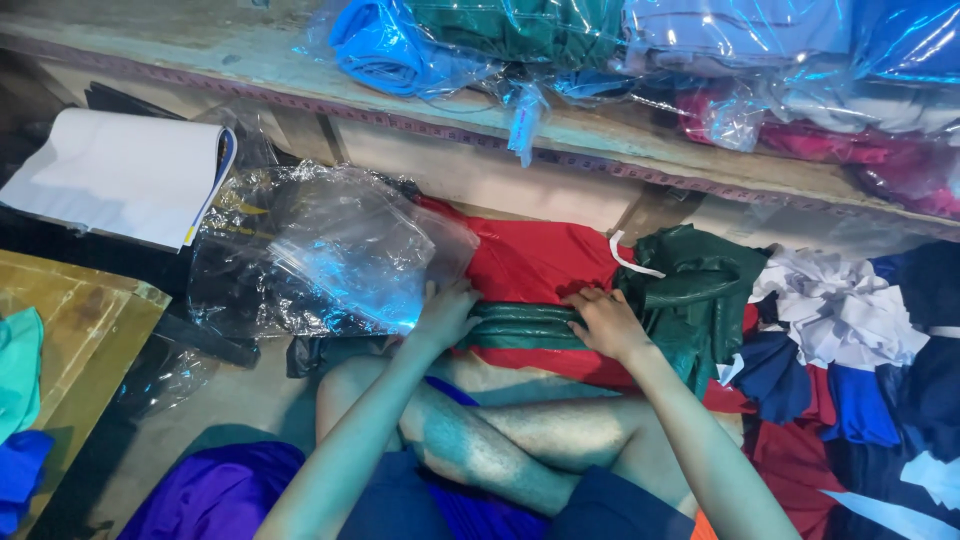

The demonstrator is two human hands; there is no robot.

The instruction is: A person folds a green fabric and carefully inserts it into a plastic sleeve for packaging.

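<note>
Crossed bare legs point(500, 440) and dark blue shorts point(420, 505) fill the bottom of the view, with both forearms reaching forward over them. Just past the knees, the left hand point(447, 312) presses palm-down on the left end of a rolled dark green garment point(522, 325), fingers spread and curled over its edge. The right hand point(607, 322) grips the roll's right end, fingers bent around the fabric. The roll lies across a flat red cloth point(535, 262) in front of the person.

By the look of it, the garment is already folded or rolled into a narrow bundle and is being squeezed tight; it is not yet inside any bag. A crumpled clear plastic bag point(320, 250) lies open just left of the left hand, touching the red cloth's edge.

To the right of the roll sits a heap of loose dark green fabric point(700, 290) with a white drawstring point(630, 258), and beyond it a pile of unfolded clothes in white, blue and red point(850, 330). Above, on a wooden shelf point(600, 140), rest garments already sealed in clear bags point(640, 40), blue, green and pink. An open white notebook point(120, 175) lies at far left, with purple cloth point(215, 490) near the left elbow.
</note>
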